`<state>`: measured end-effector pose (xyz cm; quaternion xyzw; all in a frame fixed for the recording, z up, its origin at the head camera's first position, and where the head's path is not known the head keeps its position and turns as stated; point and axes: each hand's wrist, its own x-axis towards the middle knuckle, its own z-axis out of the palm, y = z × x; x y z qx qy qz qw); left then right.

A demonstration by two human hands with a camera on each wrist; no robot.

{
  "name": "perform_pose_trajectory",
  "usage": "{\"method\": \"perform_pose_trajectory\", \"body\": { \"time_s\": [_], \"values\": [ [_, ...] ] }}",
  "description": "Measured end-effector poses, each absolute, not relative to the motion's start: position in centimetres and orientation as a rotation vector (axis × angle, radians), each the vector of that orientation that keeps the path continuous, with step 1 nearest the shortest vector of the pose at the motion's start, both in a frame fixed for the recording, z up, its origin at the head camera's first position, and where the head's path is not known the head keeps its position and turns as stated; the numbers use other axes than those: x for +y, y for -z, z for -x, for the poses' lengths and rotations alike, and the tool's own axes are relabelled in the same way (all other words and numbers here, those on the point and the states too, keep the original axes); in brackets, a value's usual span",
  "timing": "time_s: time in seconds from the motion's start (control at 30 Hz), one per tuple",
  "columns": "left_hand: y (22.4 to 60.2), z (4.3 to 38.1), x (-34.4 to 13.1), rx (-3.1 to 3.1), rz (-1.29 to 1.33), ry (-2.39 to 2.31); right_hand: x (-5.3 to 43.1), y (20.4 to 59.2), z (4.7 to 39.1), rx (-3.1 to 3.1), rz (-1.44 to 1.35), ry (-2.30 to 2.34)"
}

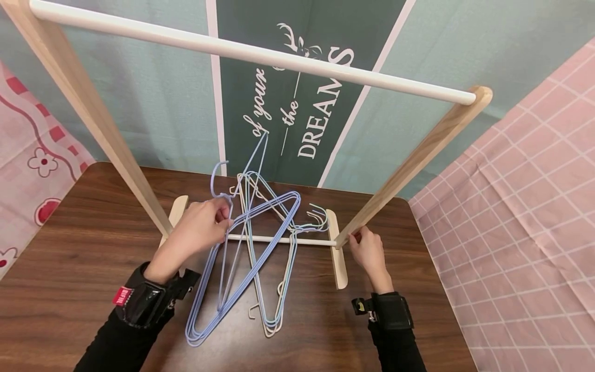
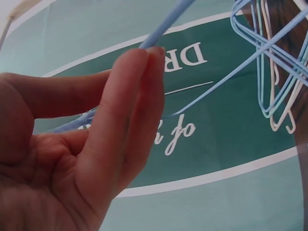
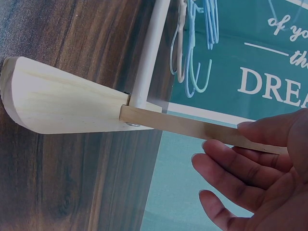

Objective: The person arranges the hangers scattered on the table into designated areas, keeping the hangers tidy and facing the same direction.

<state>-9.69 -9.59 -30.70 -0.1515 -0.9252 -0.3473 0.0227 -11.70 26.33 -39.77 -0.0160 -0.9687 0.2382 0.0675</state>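
Note:
My left hand [image 1: 200, 225] pinches a blue wire clothes hanger [image 2: 168, 21] just below its hook, between thumb and fingertips. This hanger is tilted up above the table, in front of the rack's low bar. Beneath and beside it lie more blue hangers [image 1: 251, 273] in a bundle, crossing a second bundle of white and pale blue hangers [image 1: 268, 331]. On the right, my right hand [image 1: 369, 253] holds the wooden post [image 1: 409, 165] of the clothes rack near its foot. In the right wrist view, thumb and fingers lie on either side of that post.
A white top rail [image 1: 260, 57] spans the rack overhead, and a left post [image 1: 93, 113] slants down to its own foot. The rack stands on a dark wooden table [image 1: 116, 299]. Behind hangs a green printed cloth [image 1: 297, 103]; pink checked cloth [image 1: 525, 206] borders the right.

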Motion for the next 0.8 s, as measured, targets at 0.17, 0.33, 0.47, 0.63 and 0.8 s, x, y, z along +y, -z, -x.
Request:
{"method": "perform_pose_trajectory", "body": {
  "time_s": [0.17, 0.33, 0.47, 0.63, 0.8],
  "values": [
    [29.6, 9.8, -9.7, -2.861, 0.465, 1.074, 26.3, 39.7, 11.7, -2.916, 0.049, -0.716],
    [28.2, 9.9, -9.4, -2.825, 0.482, 1.038, 26.3, 39.7, 11.7, -2.916, 0.046, -0.721],
    [27.4, 9.9, -9.0, -2.804, 0.476, 1.025, 26.4, 39.7, 11.7, -2.925, 0.05, -0.728],
    [26.6, 10.0, -8.5, -2.785, 0.47, 1.001, 26.4, 39.7, 11.7, -2.929, 0.051, -0.721],
    [25.5, 10.0, -8.2, -2.756, 0.486, 0.985, 26.4, 39.7, 11.7, -2.926, 0.044, -0.722]
  ]
}}
